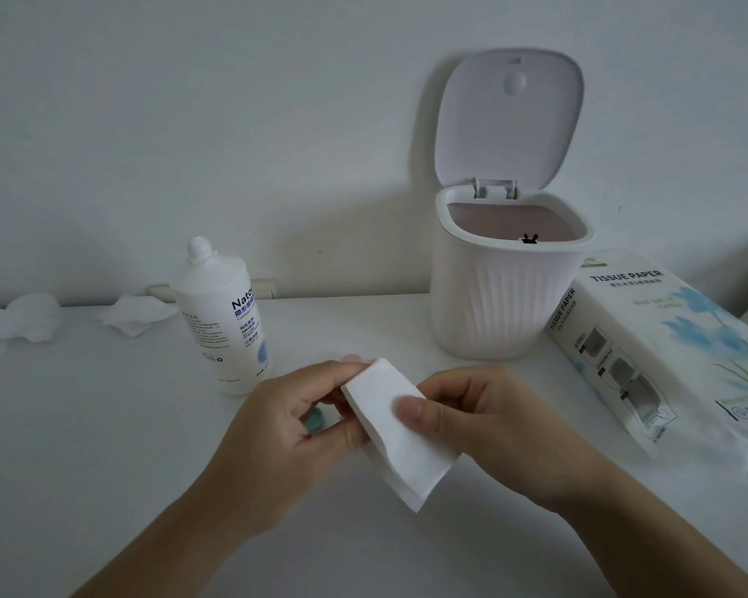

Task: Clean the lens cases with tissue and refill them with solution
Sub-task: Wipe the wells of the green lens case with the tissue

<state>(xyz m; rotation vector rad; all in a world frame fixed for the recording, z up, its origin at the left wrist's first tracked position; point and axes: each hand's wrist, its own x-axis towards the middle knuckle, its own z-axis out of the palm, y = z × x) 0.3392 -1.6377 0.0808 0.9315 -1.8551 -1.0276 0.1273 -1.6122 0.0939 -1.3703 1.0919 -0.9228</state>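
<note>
Two hands point(286, 420) point(484, 416) pinching tissue point(400, 438), bin point(506, 304) open

Both forearms were bare to the frame's lower edge with no sleeve showing, and the left hand point(277, 429) and right hand point(480, 420) had short, unpainted nails and wore no jewellery.

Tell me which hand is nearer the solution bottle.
Left. The left hand sits just in front of the solution bottle, nearly below its base; the right hand is farther right, beyond the folded tissue both hands pinch.
</note>
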